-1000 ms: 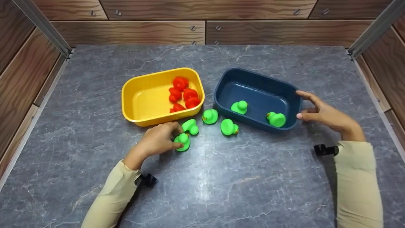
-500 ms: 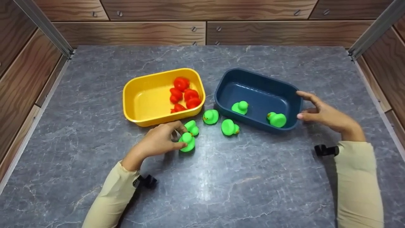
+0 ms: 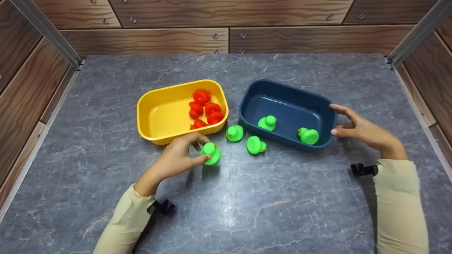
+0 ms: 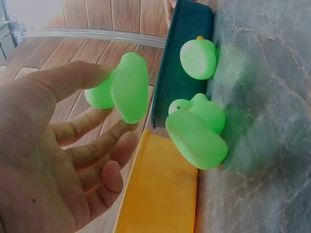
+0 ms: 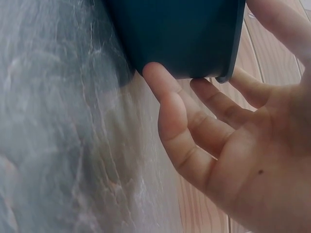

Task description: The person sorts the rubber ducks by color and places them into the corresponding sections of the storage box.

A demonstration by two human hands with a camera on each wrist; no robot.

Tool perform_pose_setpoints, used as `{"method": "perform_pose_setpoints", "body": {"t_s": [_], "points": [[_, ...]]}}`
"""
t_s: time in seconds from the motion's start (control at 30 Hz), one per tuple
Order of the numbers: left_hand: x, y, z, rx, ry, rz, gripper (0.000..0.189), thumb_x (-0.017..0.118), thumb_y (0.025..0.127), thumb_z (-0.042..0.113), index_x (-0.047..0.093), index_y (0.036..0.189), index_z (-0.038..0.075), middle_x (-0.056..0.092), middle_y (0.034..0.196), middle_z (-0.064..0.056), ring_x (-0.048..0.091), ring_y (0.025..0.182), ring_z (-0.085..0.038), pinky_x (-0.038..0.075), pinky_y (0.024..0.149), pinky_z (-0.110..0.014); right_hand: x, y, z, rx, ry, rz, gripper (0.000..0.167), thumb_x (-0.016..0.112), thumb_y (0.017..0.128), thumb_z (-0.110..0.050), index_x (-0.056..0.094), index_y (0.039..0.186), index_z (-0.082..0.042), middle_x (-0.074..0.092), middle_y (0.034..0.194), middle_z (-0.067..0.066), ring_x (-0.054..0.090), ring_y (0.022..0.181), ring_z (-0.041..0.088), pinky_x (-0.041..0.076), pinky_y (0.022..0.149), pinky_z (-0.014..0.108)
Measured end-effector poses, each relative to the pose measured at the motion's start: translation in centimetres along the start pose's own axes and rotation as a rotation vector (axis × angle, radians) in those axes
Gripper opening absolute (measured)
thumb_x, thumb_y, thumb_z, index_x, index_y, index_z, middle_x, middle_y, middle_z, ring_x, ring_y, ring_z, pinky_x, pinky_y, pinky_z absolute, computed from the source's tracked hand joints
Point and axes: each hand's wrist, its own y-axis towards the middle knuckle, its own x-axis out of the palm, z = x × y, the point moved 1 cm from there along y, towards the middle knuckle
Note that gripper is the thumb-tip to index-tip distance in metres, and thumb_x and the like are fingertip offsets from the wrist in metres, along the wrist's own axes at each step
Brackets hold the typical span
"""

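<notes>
Marbled surface (image 3: pixel 282 208): green toy duck (image 3: pixel 213 154) pinched, left hand (image 3: pixel 174 157).
Right hand (image 3: pixel 365 129), relaxed, touches navy tub (image 3: pixel 289 97); likely transfer, next needing height.

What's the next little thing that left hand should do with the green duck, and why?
Probably the left hand should carry the green duck it pinches rightward over the blue tub: that tub holds two other green ducks, while the yellow tub holds only red toys. The right hand touches the blue tub's right end, perhaps steadying it.
</notes>
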Motion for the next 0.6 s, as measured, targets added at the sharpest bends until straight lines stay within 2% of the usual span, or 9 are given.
{"method": "perform_pose_setpoints", "body": {"t_s": [0.13, 0.3, 0.47, 0.6], "points": [[0.0, 0.0, 0.2, 0.016, -0.033, 0.054, 0.028, 0.076, 0.082, 0.017, 0.065, 0.108, 0.011, 0.067, 0.099, -0.001, 0.058, 0.089, -0.021, 0.047, 0.076, -0.032, 0.1, -0.1, 0.2, -0.01, 0.021, 0.003, 0.079, 0.06, 0.096, -0.018, 0.008, 0.156, -0.024, 0.007, 0.157, 0.025, 0.056, 0.102, -0.006, 0.049, 0.081, 0.022], [0.3, 0.2, 0.3, -0.003, -0.078, 0.112, 0.028, 0.075, 0.082, 0.017, 0.065, 0.107, 0.01, 0.065, 0.099, -0.003, 0.056, 0.089, -0.019, 0.044, 0.074, -0.027, 0.0, -0.3, 0.2, 0.001, 0.011, 0.004, 0.079, 0.06, 0.096, -0.02, 0.008, 0.156, -0.024, 0.007, 0.157, 0.025, 0.055, 0.101, -0.005, 0.049, 0.081, 0.024], [0.6, 0.5, 0.7, 0.003, -0.137, 0.156, 0.029, 0.075, 0.082, 0.013, 0.064, 0.108, 0.007, 0.066, 0.103, -0.006, 0.058, 0.092, -0.017, 0.049, 0.082, -0.031, -0.1, -0.2, 0.0, 0.002, 0.01, 0.0, 0.079, 0.06, 0.096, -0.02, 0.009, 0.156, -0.025, 0.008, 0.158, 0.023, 0.055, 0.102, -0.005, 0.049, 0.082, 0.024], [0.7, 1.5, 1.7, 0.038, -0.159, 0.158, 0.03, 0.075, 0.082, 0.011, 0.064, 0.108, 0.005, 0.066, 0.104, -0.009, 0.059, 0.095, -0.02, 0.052, 0.089, -0.039, 0.0, -0.2, -0.1, 0.001, 0.02, -0.006, 0.078, 0.06, 0.096, -0.02, 0.009, 0.155, -0.026, 0.008, 0.158, 0.022, 0.055, 0.103, -0.003, 0.05, 0.082, 0.025]]}}
